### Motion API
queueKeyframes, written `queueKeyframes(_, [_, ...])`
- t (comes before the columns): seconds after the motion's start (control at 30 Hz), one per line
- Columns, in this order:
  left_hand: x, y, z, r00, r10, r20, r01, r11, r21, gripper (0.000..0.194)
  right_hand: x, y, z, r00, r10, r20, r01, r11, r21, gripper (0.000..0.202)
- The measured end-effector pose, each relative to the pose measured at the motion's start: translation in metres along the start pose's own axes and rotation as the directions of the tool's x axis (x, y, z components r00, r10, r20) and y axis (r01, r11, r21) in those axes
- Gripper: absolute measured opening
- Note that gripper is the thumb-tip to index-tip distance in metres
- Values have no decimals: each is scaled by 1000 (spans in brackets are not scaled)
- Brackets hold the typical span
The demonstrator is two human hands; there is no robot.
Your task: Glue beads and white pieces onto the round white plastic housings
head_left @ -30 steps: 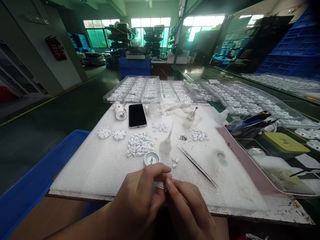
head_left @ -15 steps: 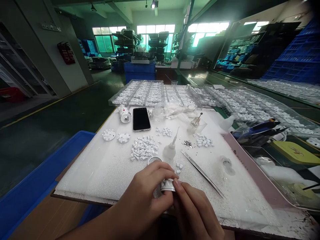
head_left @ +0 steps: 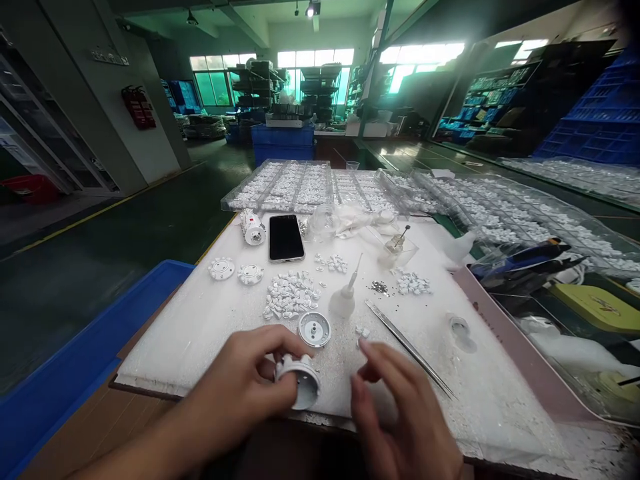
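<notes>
My left hand (head_left: 250,377) grips a hollow white ring-shaped part (head_left: 306,387) near the front edge of the foam-covered table, its open side tilted toward me. Just behind it lies a round white disc (head_left: 315,329) with a small post at its centre. To the right, my right hand (head_left: 395,400) has its thumb and fingers apart, with the fingertips beside a few small white pieces (head_left: 363,332). A pile of white pieces (head_left: 293,295) sits behind the disc. Metal tweezers (head_left: 410,349) lie right of my right hand, and a squeeze bottle (head_left: 343,300) stands behind it.
A black phone (head_left: 287,238), a white cylinder assembly (head_left: 253,228) and two round white parts (head_left: 221,269) lie at the back left. Trays of white pieces (head_left: 280,187) line the far edge. A glass jar (head_left: 395,245) stands behind tiny dark bits (head_left: 380,287). Tools fill the pink-edged box (head_left: 500,333).
My hands have separated. The ring-shaped part has moved left in my left hand and tilted, showing its hollow inside. My right hand has let go of it and opened. The disc is now uncovered.
</notes>
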State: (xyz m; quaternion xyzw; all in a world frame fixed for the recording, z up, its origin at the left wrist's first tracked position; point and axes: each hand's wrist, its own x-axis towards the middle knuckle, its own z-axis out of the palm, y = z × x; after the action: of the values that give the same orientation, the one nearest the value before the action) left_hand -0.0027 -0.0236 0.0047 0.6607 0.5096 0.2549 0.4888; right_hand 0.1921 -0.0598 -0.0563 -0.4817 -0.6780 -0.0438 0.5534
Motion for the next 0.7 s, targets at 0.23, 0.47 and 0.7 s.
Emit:
queueKeyframes(0.23, [22,-7,-40,885,-375,277,442,865,-239,15,49,21,23,930,257,262,-187,946,-266,41])
queueKeyframes(0.47, [37,-12,-48,782,-394,483,562,781,-273,11,56,28,33,935,228,271,-192,969,-155,21])
queueKeyframes(0.7, [45,-3,-43,727,-523,445,645,742,-182,17,43,8,6,895,328,303,-406,880,247,29])
